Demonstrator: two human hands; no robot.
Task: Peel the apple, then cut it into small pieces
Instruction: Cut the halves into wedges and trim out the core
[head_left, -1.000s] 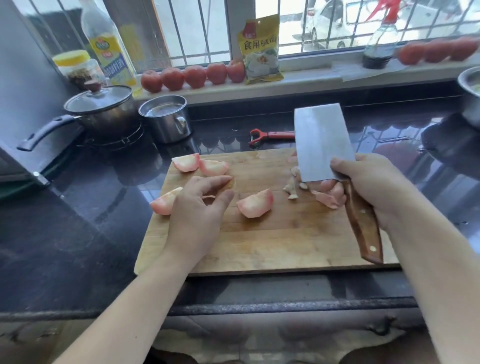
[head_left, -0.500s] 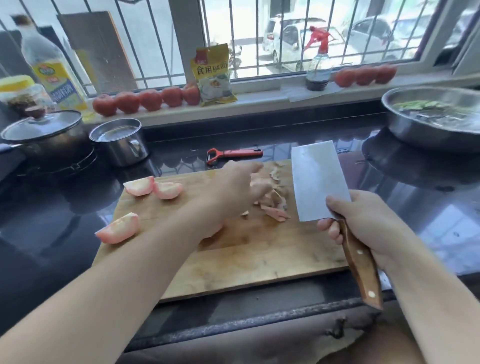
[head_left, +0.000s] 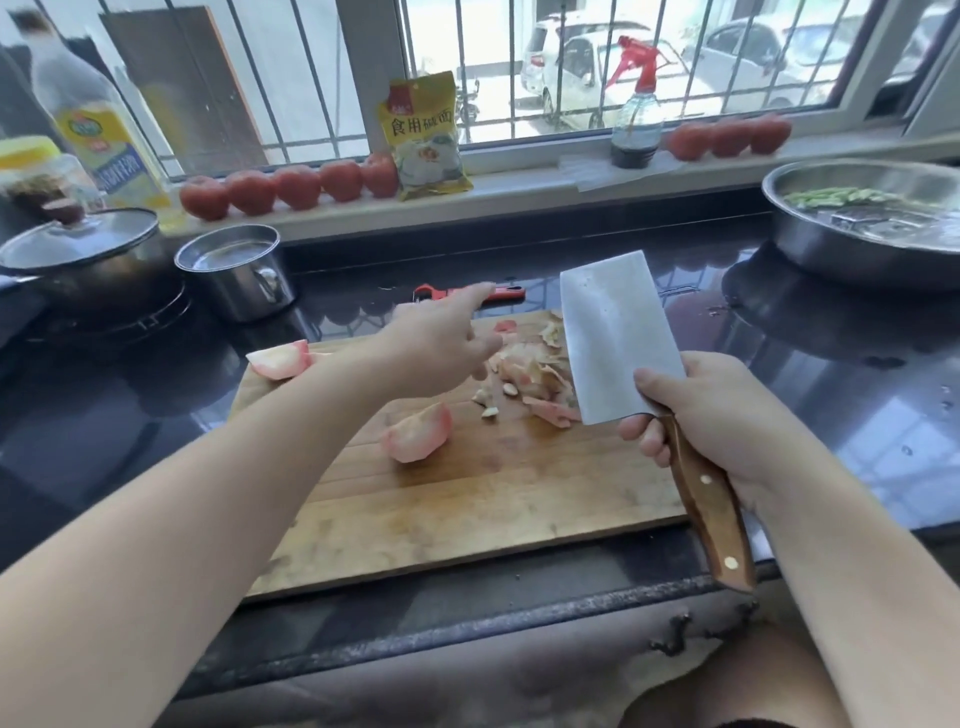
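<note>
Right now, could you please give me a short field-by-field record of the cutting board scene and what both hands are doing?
left hand: reaches over the far side of the board toward the scraps, fingers extended, holds nothing
right hand: grips the cleaver by its wooden handle, blade raised off the board
cutting board: wooden, on the dark counter
apple wedge: peeled, mid-board
second apple piece: at the board's far left corner
peel and core scraps: piled beside the blade
peeler: red, behind the board
</note>
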